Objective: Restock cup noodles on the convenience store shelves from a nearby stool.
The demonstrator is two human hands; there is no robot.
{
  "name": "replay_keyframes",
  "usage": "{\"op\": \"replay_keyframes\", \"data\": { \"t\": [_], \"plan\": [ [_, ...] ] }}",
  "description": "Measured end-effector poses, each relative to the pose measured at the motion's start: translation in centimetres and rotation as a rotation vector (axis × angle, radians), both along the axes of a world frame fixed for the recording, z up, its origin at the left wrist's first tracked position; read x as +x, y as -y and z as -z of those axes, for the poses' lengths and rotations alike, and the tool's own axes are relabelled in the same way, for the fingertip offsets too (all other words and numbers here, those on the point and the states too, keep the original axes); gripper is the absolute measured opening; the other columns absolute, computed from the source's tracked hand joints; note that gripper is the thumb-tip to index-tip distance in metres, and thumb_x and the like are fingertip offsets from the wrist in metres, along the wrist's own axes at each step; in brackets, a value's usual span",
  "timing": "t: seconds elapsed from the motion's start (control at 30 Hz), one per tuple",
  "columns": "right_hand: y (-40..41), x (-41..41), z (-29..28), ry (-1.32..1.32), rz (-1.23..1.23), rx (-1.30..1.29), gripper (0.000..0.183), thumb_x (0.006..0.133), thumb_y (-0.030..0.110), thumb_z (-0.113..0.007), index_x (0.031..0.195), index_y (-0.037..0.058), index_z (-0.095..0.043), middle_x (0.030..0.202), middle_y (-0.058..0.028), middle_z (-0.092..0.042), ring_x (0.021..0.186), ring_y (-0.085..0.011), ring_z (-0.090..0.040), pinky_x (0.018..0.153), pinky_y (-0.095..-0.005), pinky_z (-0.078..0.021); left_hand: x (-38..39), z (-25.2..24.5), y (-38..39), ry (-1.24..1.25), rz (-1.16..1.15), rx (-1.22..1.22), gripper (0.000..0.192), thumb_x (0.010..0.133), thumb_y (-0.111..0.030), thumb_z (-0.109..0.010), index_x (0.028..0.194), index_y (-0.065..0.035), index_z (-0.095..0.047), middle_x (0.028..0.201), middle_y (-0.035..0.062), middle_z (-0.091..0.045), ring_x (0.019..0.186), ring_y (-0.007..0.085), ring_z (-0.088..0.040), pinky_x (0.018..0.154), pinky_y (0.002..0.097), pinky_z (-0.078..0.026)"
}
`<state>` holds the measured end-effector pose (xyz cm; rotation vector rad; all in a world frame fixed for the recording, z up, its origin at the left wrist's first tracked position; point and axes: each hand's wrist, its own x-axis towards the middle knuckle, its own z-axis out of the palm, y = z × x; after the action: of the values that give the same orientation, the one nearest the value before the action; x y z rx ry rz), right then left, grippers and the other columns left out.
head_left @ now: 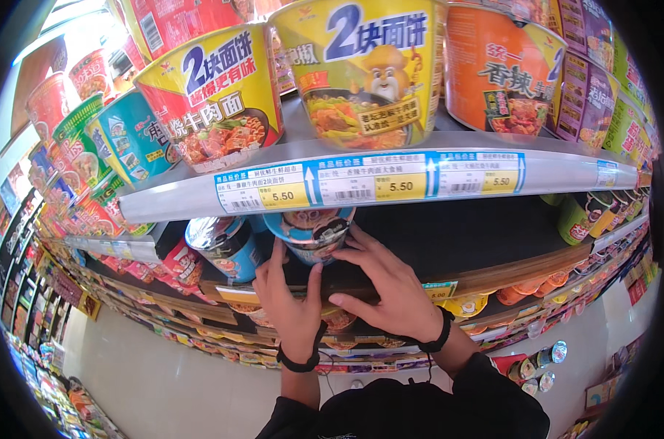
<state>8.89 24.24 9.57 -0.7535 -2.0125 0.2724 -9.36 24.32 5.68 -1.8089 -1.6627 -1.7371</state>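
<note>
A blue instant noodle cup [314, 236] stands on the dark lower shelf, its top partly hidden by the shelf above. My left hand [290, 299] has its fingers against the cup's left and front side. The fingers of my right hand [395, 285] rest along its right side, the thumb apart in front of the shelf edge. Between them, both hands grip the cup. Just to the left, a second blue noodle cup [230, 252] with a shiny foil lid stands on the same shelf.
Above my hands runs a metal shelf edge [172, 200] with price tags, bearing large noodle tubs [375, 77]. Green cups [579, 222] stand farther right on the dark shelf [463, 233]. Red packets [183, 263] lie left. Several cups [546, 365] stand on the floor [172, 373] at lower right.
</note>
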Motion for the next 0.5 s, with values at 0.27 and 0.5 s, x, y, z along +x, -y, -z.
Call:
{"op": "replay_keyframes", "data": {
  "t": [0.27,0.5],
  "plan": [
    [-0.6,-2.2,0.6,0.067,0.178,-0.005,0.055,0.088,0.036,-0.079,0.132,0.0084,-0.061,0.141,-0.0224,-0.051,0.116,-0.0407,-0.061,0.095,-0.0462,-0.0533,-2.1,-1.1,-2.0,-0.206,0.060,-0.101,0.070,0.090,-0.021,-0.075,0.149,0.0030,-0.045,0.118,0.0212,-0.065,0.107,0.0366,-0.059,0.088,0.0435,-0.045],
    [-1.0,-3.8,0.9,0.205,0.208,0.036,0.050,0.088,0.043,-0.077,0.120,0.0062,-0.067,0.115,-0.0148,-0.065,0.106,-0.0306,-0.064,0.087,-0.0362,-0.0512,-3.3,-0.2,-2.1,-0.162,0.196,-0.099,0.042,0.089,-0.023,-0.076,0.123,-0.0046,-0.060,0.111,0.0089,-0.068,0.094,0.0299,-0.062,0.077,0.0407,-0.041]
  ]
}}
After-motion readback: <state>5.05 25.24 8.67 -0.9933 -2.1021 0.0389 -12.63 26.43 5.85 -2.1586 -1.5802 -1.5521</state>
